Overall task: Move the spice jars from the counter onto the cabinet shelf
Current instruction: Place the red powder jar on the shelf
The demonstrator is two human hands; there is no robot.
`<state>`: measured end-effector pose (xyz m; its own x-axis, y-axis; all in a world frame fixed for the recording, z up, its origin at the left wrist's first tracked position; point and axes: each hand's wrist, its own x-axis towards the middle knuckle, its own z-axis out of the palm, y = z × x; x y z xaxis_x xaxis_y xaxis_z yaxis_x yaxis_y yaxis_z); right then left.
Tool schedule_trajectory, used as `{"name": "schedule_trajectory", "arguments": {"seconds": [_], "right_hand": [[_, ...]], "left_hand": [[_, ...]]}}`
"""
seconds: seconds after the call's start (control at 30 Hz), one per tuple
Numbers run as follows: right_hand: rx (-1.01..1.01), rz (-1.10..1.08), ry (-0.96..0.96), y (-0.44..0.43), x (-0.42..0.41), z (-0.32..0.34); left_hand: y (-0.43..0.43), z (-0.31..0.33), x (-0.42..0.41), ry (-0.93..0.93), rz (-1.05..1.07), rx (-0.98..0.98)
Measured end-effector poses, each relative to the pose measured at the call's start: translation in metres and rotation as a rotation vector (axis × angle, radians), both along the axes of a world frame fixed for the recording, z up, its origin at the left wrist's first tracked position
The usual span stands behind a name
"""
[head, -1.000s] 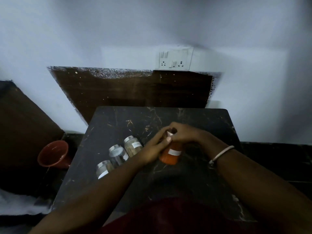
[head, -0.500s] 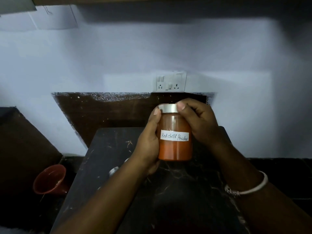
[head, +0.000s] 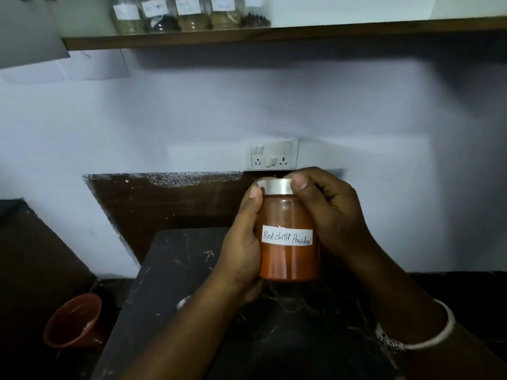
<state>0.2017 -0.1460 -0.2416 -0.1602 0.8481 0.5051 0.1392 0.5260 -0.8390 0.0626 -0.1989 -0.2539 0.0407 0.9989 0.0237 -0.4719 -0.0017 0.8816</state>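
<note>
**Chilli jar held in both hands above the counter**

A jar (head: 289, 237) of orange-red powder, labelled "Red chilli Powder", is held upright in the air over the far part of the dark counter (head: 175, 270), clear of its surface. The left hand (head: 242, 253) wraps the jar's left side, its fingers (head: 253, 193) closed on the glass with the thumb tip at the lid's edge. The right hand (head: 332, 215) holds the right side, fingers curled round it and the thumb pressed on the silver lid (head: 275, 186). A white bangle (head: 422, 338) circles the right wrist.

High above, a wooden shelf (head: 356, 30) runs along the wall and carries a row of labelled jars (head: 189, 15) toward its left end; their labels are too blurred to read. A socket plate (head: 274, 154) sits on the wall just behind the lid. By the left forearm, near the counter's left edge, a small pale rounded shape (head: 184, 301) may be another jar's lid. A red pot (head: 75, 322) stands beyond the counter's left edge.
</note>
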Motion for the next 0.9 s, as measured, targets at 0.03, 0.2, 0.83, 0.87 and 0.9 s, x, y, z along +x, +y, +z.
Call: {"name": "schedule_trajectory", "arguments": {"seconds": [0.03,0.2,0.83,0.87,0.9], "right_hand": [[0.009,0.0,-0.001,-0.001,0.001,0.003],[0.039,0.036,-0.095,-0.01,0.003,0.023],[0.323,-0.272,-0.179,0.169,-0.018,0.239],[0.302,-0.288,-0.206,0.187,-0.02,0.246],[0.285,-0.305,-0.229,0.205,-0.022,0.253]], "left_hand": [[0.002,0.002,-0.001,0.002,0.005,0.013],[0.021,0.031,-0.007,0.015,0.089,0.096],[0.241,0.259,-0.034,0.696,0.342,0.692],[0.257,0.253,-0.04,0.872,0.453,0.663],[0.273,0.243,-0.047,1.099,0.544,0.63]]}}
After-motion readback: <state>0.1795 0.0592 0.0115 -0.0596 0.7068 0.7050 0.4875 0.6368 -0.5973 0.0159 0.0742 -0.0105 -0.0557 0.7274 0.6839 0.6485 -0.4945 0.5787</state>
